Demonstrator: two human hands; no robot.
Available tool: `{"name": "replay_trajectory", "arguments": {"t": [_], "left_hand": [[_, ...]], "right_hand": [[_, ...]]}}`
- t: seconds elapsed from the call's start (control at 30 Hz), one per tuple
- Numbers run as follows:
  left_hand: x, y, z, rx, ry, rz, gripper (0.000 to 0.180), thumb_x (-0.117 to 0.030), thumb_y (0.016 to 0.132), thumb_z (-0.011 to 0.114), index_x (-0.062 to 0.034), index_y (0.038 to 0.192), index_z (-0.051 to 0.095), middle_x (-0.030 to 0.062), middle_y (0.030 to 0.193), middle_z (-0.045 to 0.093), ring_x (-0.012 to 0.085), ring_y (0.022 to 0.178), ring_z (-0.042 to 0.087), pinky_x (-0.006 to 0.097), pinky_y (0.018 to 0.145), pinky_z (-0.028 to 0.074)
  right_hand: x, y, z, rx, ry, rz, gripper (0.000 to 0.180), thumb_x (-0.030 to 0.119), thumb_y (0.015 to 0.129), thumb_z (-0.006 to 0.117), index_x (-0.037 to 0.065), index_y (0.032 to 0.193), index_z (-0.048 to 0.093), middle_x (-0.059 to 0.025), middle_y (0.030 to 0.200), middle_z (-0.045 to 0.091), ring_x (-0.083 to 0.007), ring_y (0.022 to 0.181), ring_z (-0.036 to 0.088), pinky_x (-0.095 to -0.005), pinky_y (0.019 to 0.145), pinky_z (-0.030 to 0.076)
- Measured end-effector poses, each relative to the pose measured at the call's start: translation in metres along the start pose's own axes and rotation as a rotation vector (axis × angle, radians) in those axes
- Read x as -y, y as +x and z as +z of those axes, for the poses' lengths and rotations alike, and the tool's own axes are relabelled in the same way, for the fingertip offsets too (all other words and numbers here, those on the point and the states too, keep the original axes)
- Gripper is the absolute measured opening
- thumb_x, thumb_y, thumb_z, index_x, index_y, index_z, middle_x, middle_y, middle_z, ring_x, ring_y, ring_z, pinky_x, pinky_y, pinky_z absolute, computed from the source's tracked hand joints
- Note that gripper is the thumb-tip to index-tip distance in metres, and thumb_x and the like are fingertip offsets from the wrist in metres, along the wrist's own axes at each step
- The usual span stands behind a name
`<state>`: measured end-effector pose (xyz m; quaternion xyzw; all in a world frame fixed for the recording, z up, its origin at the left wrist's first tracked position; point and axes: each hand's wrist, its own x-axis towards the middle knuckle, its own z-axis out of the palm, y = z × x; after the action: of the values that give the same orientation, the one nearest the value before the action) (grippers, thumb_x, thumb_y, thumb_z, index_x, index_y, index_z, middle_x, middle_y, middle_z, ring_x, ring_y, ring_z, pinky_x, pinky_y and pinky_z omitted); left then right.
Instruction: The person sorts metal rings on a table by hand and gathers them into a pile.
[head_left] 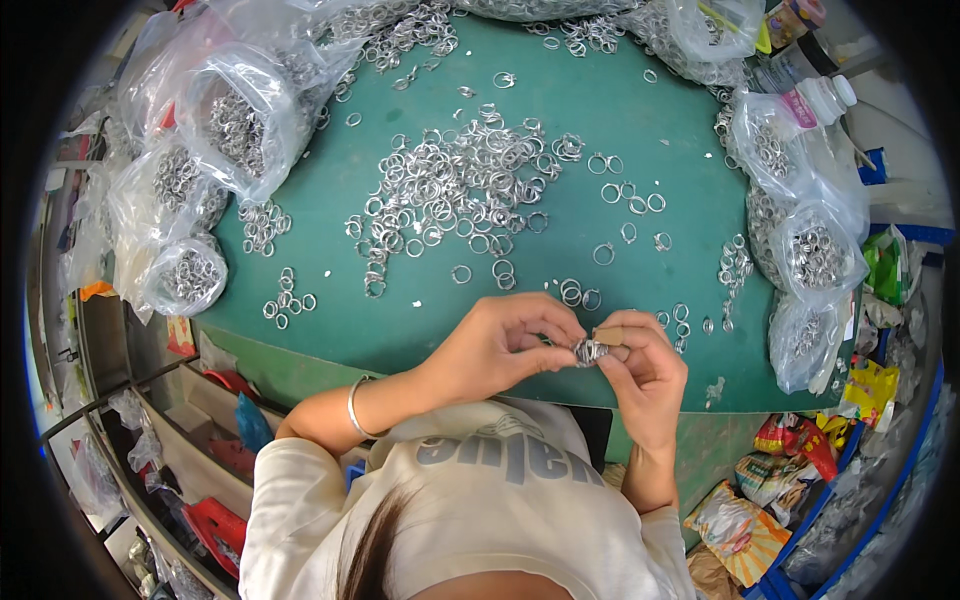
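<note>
The left hand point(508, 338) and right hand point(648, 368) pinch a cluster of silver-coloured rings point(588, 352) from opposite sides, fingers against thumbs, apparently for steadiness.

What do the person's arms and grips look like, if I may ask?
The short sleeves are cream. A silver bangle sits behind the left grip, which is ungloved. The right grip is also ungloved, with a tan finger wrap, perhaps a bandage.

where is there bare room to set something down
Mostly bare tabletop lies between the small ring cluster and left hand, and upper right, between the main ring pile and right-hand bags. Crowded: that central pile and both bag-lined sides.
</note>
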<state>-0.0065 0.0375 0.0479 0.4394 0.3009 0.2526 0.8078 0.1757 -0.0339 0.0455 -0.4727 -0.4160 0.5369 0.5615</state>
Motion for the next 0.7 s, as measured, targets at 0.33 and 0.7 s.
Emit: {"name": "replay_trajectory", "arguments": {"t": [0.33, 0.7], "left_hand": [[0.002, -0.005, 0.013, -0.162, 0.444, 0.430, 0.034, 0.010, 0.071, 0.070, -0.0018, 0.103, 0.068, 0.0113, 0.098, 0.062, 0.0186, 0.086, 0.061, 0.028, 0.073, 0.052], [0.001, -0.004, 0.017, -0.174, 0.460, 0.381, 0.034, 0.008, 0.075, 0.068, -0.0012, 0.108, 0.064, 0.0094, 0.102, 0.056, 0.0184, 0.093, 0.060, 0.028, 0.075, 0.053]], "right_hand": [[-0.005, -0.003, 0.006, 0.013, 0.076, 0.047, 0.039, -0.011, 0.083, 0.056, -0.004, 0.119, 0.043, -0.0181, 0.114, 0.056, -0.0213, 0.097, 0.060, -0.0295, 0.078, 0.054], [-0.004, -0.007, 0.012, -0.123, -0.201, -0.085, 0.033, -0.013, 0.080, 0.061, -0.008, 0.111, 0.053, -0.0173, 0.109, 0.060, -0.0204, 0.094, 0.062, -0.0306, 0.078, 0.055]]}}
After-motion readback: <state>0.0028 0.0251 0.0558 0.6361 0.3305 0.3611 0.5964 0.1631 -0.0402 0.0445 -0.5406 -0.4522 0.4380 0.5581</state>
